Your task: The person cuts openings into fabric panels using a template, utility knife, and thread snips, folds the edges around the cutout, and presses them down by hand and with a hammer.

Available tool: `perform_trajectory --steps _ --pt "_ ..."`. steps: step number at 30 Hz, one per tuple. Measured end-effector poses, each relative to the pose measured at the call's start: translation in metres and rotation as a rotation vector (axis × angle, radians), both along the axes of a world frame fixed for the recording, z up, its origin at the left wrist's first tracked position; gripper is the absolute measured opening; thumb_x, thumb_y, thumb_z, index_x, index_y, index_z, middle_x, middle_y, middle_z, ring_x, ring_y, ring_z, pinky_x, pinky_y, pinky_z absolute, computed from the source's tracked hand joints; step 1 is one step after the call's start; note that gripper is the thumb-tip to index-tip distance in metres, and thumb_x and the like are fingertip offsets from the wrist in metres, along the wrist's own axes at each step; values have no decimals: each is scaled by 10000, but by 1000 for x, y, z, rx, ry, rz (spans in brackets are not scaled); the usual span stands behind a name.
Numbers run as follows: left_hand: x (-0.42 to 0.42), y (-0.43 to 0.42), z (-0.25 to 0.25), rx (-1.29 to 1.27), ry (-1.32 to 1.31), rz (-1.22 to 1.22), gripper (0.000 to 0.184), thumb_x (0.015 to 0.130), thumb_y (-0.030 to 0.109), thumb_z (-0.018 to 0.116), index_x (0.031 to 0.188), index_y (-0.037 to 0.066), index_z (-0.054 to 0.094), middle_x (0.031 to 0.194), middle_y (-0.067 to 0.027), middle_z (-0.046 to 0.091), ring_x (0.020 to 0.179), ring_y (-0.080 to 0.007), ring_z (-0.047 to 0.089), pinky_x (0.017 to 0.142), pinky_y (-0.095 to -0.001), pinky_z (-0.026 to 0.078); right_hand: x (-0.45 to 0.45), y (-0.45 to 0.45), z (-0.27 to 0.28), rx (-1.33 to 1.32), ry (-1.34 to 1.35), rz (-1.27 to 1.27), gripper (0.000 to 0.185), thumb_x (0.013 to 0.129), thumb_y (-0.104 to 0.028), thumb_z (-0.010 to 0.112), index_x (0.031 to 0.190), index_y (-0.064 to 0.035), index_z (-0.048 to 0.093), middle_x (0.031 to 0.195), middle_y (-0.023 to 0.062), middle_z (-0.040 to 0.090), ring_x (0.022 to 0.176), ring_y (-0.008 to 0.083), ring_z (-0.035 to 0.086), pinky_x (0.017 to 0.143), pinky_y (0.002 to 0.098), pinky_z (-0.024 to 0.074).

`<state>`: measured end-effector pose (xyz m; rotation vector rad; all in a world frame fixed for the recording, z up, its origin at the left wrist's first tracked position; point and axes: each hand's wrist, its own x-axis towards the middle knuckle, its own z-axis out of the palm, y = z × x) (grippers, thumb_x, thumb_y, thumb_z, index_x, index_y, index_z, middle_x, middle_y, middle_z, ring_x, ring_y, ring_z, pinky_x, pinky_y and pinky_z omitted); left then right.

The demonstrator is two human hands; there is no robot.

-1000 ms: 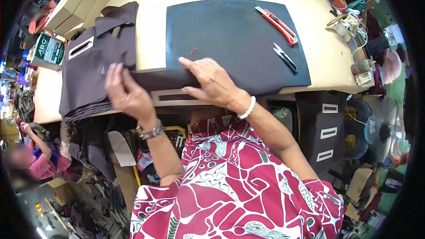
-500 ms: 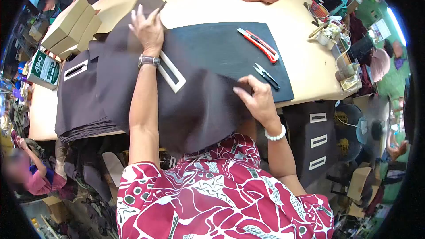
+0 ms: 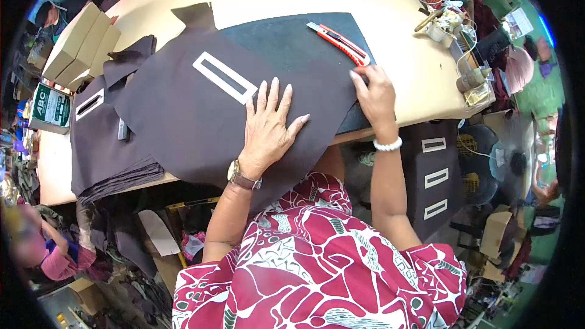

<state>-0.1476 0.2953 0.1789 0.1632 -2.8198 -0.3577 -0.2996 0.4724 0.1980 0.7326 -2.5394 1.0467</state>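
Observation:
A dark brown cloth piece (image 3: 183,109) lies spread over the black mat (image 3: 292,30), with a white rectangular frame (image 3: 210,73) on its upper side. My left hand (image 3: 271,125) rests flat on the cloth, fingers spread, just right of the frame's lower end. At the cloth's right corner, my right hand (image 3: 376,97) pinches the edge with thumb and fingers. Just above those fingers lies a red utility knife (image 3: 341,44) on the mat. The small scissors are not visible.
Stacked dark cloth pieces (image 3: 97,152), one with a white frame (image 3: 90,105), lie at the left beside a green-and-white can (image 3: 50,108) and boxes (image 3: 76,42). Framed cloth (image 3: 420,176) hangs at lower right. Another person (image 3: 67,256) is at far left.
The cloth has been turned and laid flatter over the mat. My left hand has come down from its upper corner onto the middle. My right hand has moved up beside the knife, and the scissors have gone from view.

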Motion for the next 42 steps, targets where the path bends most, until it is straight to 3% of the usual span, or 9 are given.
perform_trajectory --steps 7,11,14,17,20,28,34,37,42 --pt "1 -1 -1 -20 -20 6 648 892 502 462 1371 73 384 1436 -207 298 1335 -380 245 1092 -489 144 34 36 -8 116 42 -49 158 768 -124 664 869 -6 633 930 143 599 915 318 553 821 390 430" --pt "2 0 -2 -19 -17 18 627 895 489 459 1379 98 381 1438 -215 287 1338 -388 238 1083 -518 148 31 61 -5 23 -120 -275 150 783 -108 641 828 31 607 783 170 628 703 338 598 670 400 460" --pt "0 10 -2 -13 -7 11 595 897 468 460 1377 124 392 1437 -217 286 1335 -401 236 1073 -544 144 38 62 6 -271 -211 -342 133 815 -88 654 878 30 652 747 81 646 635 128 579 592 269 450" --pt "-4 25 -2 -18 12 -33 570 895 458 462 1363 134 414 1423 -214 312 1319 -401 263 1062 -547 162 65 26 24 -547 -169 -117 138 828 -63 647 932 28 660 779 55 651 725 102 583 652 248 466" --pt "-6 40 -3 1 65 -84 557 883 443 491 1343 133 439 1401 -210 343 1302 -396 288 1046 -553 194 68 1 6 -295 -52 58 130 800 -52 643 922 -14 664 866 111 672 763 247 632 696 345 487" --pt "8 -16 24 64 143 92 655 823 432 607 1309 23 447 1387 -229 362 1310 -382 299 1056 -542 230 15 1 -4 148 263 -146 147 797 -191 649 875 -67 653 925 118 581 875 314 562 764 426 429" --pt "-4 -94 18 21 -59 275 1000 682 684 617 1364 0 359 1432 -199 315 1353 -367 225 1073 -562 196 -87 -39 -10 332 140 -108 365 805 -310 637 1042 -33 644 1032 173 627 941 325 591 809 413 452" --pt "-7 -99 4 104 -68 274 1060 647 740 598 1376 12 350 1449 -177 299 1365 -354 200 1089 -559 143 -97 -45 8 381 -328 24 370 784 -323 663 994 -19 645 956 197 643 898 321 612 776 420 462" --pt "-8 -100 -4 112 -21 268 1120 590 752 623 1362 -14 357 1438 -184 310 1363 -362 197 1087 -569 122 -75 -56 18 330 -43 143 267 813 -244 647 902 4 600 784 194 636 725 331 630 661 415 465"
